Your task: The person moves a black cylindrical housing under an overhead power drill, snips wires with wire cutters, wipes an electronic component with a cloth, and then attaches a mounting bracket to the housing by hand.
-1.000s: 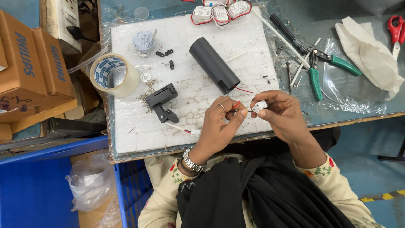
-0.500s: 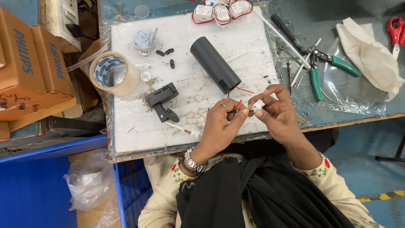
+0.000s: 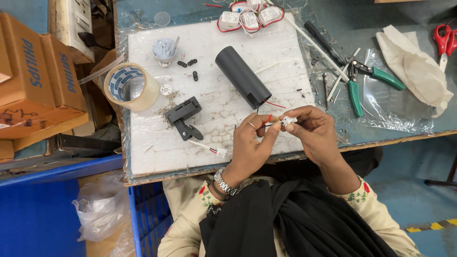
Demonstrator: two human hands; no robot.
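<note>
White plastic shows between the fingertips of the right hand (image 3: 312,131), which pinches a small white connector (image 3: 288,121) just above the near edge of the foam board (image 3: 143,157); the left hand (image 3: 252,143), a ring on 1 finger and a watch at the wrist, closes thumb and forefinger on the red and black wires (image 3: 267,120) that meet that connector, so both hands are shut on the same small joint, touching each other; the wires run back and left to the open end of the black cylinder housing (image 3: 243,76), which lies tilted on the board, just beyond the hands; the step in hand looks like seating the leads in the plug, and the next move would seem to call for a steady hold on the connector while the wires are pressed straight in, without kinking them; left of the hands lie a black bracket (image 3: 183,114) with its own wired white plug (image 3: 221,153), and further left a tape roll (image 3: 131,86); to the far right rest green-handled pliers (image 3: 376,78), a cloth (image 3: 416,69) and red scissors (image 3: 445,40).
</note>
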